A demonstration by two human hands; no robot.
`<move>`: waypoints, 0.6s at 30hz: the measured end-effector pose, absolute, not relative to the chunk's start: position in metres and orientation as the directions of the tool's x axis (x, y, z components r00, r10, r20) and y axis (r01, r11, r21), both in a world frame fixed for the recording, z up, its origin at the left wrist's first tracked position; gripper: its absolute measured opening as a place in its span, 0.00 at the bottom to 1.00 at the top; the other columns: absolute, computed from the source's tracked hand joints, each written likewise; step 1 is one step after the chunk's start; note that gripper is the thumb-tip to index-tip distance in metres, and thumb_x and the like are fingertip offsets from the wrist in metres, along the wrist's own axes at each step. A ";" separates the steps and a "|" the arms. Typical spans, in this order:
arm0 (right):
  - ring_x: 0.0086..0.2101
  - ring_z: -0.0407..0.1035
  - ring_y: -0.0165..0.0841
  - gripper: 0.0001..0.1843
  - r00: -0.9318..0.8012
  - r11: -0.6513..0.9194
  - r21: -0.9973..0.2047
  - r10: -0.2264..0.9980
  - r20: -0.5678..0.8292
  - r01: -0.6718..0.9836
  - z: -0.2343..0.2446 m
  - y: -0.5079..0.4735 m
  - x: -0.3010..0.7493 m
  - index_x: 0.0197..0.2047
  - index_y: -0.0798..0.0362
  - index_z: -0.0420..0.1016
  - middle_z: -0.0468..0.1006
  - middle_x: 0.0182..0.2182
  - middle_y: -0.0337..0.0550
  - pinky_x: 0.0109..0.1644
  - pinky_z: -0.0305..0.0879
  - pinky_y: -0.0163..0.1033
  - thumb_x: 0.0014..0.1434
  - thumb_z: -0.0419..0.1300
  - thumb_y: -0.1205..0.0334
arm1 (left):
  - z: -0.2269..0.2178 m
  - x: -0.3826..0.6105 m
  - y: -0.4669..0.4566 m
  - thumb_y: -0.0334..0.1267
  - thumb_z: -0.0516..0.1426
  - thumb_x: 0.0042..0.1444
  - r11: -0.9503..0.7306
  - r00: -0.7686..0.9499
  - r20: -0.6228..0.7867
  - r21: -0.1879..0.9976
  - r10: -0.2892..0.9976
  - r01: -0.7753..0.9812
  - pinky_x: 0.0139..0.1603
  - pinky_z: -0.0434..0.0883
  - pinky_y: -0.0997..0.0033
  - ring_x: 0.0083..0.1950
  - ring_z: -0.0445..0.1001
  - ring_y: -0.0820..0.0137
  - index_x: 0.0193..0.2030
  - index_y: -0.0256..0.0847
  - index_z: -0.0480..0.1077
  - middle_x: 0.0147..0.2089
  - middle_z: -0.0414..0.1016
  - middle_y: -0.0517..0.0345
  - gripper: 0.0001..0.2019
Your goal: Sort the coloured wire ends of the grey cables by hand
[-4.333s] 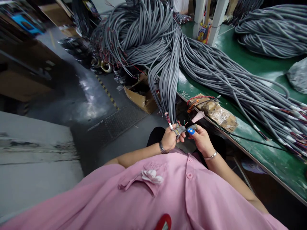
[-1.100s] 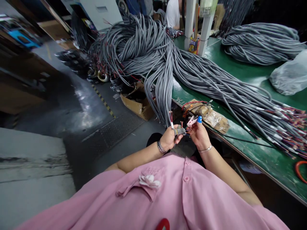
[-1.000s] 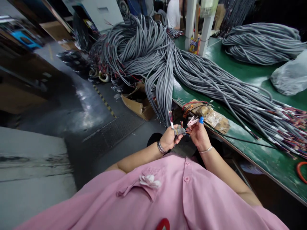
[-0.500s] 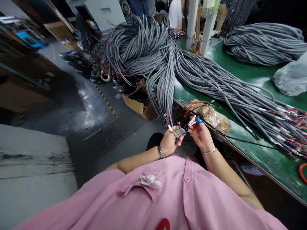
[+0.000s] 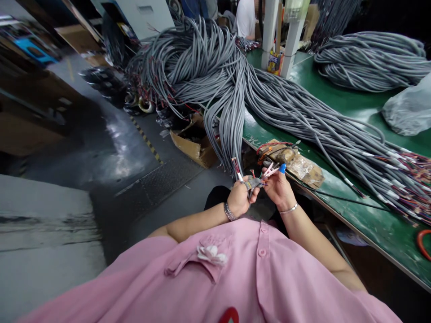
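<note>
My left hand (image 5: 239, 199) is closed around a grey cable end, whose white sleeve and bared coloured wires (image 5: 236, 168) stick up above the fist. A grey fabric cover (image 5: 252, 183) wraps its thumb. Close by on the right, my right hand (image 5: 280, 192) pinches a small pink clip-like tool (image 5: 270, 171), and a blue finger cover (image 5: 282, 168) sits on one fingertip. Thin coloured wires run between the two hands; their exact grip is too small to tell. Behind the hands hangs a bundle of grey cables (image 5: 232, 121).
Long grey cables (image 5: 303, 107) lie across the green table (image 5: 357, 224). A taped cardboard piece (image 5: 303, 167) rests at its edge. Beyond are a cable coil (image 5: 370, 60), a plastic bag (image 5: 409, 110) and a person (image 5: 245, 20). An open carton (image 5: 195, 146) stands on the floor.
My right hand has shifted slightly left toward my left hand, and the pink tool has turned a little. My left hand still grips the cable end. The view has tilted slightly.
</note>
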State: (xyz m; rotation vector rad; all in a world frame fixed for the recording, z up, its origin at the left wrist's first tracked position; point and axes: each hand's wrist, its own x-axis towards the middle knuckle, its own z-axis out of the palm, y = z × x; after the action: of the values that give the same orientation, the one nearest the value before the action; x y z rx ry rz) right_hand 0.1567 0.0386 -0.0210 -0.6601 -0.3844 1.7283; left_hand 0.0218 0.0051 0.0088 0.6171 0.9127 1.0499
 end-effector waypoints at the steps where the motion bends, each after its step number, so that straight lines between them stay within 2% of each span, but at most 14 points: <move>1: 0.27 0.69 0.28 0.18 -0.150 -0.255 -0.564 0.962 -0.226 -0.785 -0.020 0.039 0.156 0.30 0.49 0.73 0.80 0.33 0.38 0.30 0.67 0.34 0.50 0.66 0.42 | 0.009 0.022 0.005 0.44 0.60 0.48 0.392 0.205 -0.334 0.798 0.920 -0.457 0.14 0.50 0.79 0.13 0.57 0.81 0.29 0.39 0.62 0.18 0.65 0.66 0.12; 6: 0.28 0.70 0.28 0.17 -0.087 -0.212 -0.549 0.966 -0.244 -0.809 -0.017 0.042 0.151 0.31 0.49 0.74 0.79 0.30 0.37 0.32 0.69 0.34 0.51 0.67 0.44 | 0.007 0.022 0.007 0.44 0.62 0.47 0.401 0.196 -0.350 0.794 0.916 -0.457 0.13 0.49 0.79 0.13 0.56 0.81 0.29 0.39 0.63 0.18 0.65 0.66 0.14; 9: 0.27 0.69 0.28 0.19 -0.075 -0.203 -0.557 0.967 -0.244 -0.805 -0.017 0.042 0.150 0.31 0.49 0.73 0.78 0.30 0.37 0.33 0.69 0.35 0.52 0.65 0.41 | 0.006 0.022 0.006 0.45 0.62 0.46 0.408 0.196 -0.358 0.797 0.913 -0.445 0.13 0.49 0.79 0.13 0.57 0.81 0.28 0.39 0.62 0.18 0.65 0.66 0.15; 14: 0.26 0.69 0.28 0.25 -0.134 -0.242 -0.562 0.965 -0.227 -0.791 -0.021 0.036 0.154 0.34 0.49 0.74 0.78 0.33 0.38 0.31 0.69 0.35 0.53 0.58 0.33 | 0.007 0.019 0.001 0.47 0.63 0.46 0.388 0.193 -0.337 0.816 0.921 -0.428 0.13 0.50 0.80 0.13 0.58 0.81 0.29 0.39 0.62 0.18 0.66 0.65 0.16; 18: 0.28 0.71 0.29 0.27 -0.186 -0.295 -0.586 0.953 -0.239 -0.755 -0.017 0.031 0.161 0.36 0.49 0.75 0.79 0.34 0.40 0.32 0.71 0.36 0.55 0.55 0.33 | 0.011 0.016 -0.005 0.49 0.64 0.45 0.344 0.157 -0.307 0.838 0.939 -0.422 0.12 0.52 0.79 0.13 0.59 0.81 0.29 0.39 0.62 0.18 0.67 0.66 0.18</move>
State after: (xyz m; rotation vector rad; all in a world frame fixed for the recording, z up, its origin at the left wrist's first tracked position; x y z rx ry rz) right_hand 0.1607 0.0314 -0.0172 -0.6790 -0.4028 1.7635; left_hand 0.0162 -0.0048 0.0106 0.6701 0.9569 1.0859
